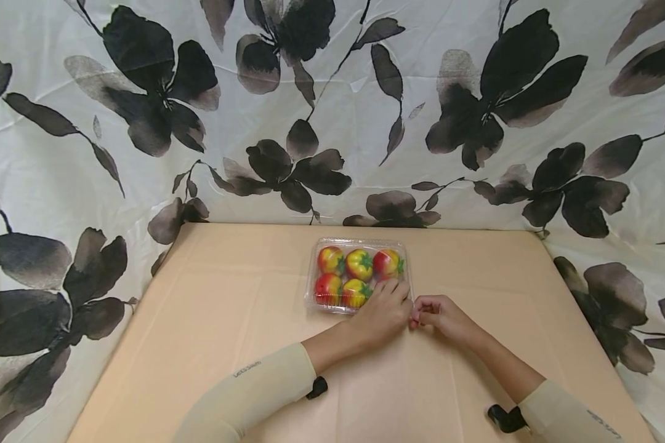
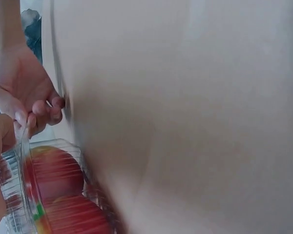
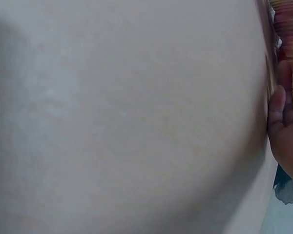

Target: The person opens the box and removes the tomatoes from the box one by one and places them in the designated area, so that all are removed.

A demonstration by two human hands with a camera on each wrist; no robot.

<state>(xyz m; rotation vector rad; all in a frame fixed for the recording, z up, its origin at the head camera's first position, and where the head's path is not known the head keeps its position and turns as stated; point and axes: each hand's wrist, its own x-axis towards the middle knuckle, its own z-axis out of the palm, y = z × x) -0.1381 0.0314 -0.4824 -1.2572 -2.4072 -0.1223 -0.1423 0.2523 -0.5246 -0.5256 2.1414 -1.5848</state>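
The left sleeve [image 1: 244, 400] carried small dark lettering that looked like "LET'S SLIM"; the lettering on the right sleeve [image 1: 560, 412] was too small to read. In the head view, a clear plastic box [image 1: 360, 243] lay at 12 o'clock on the worktop [image 1: 244, 295], with five red-and-yellow fruits [image 1: 359, 264] visible inside. The left hand [image 1: 383, 312] covered the box's 5 o'clock corner, its grip curled on the edge. The right hand [image 1: 442, 317] sat at 4 o'clock, its grip nearly closed. The left wrist view showed what the head view obscured: right thumb and finger pinching the box's rim. The right wrist view caught only a sliver of box, toward 2 o'clock.
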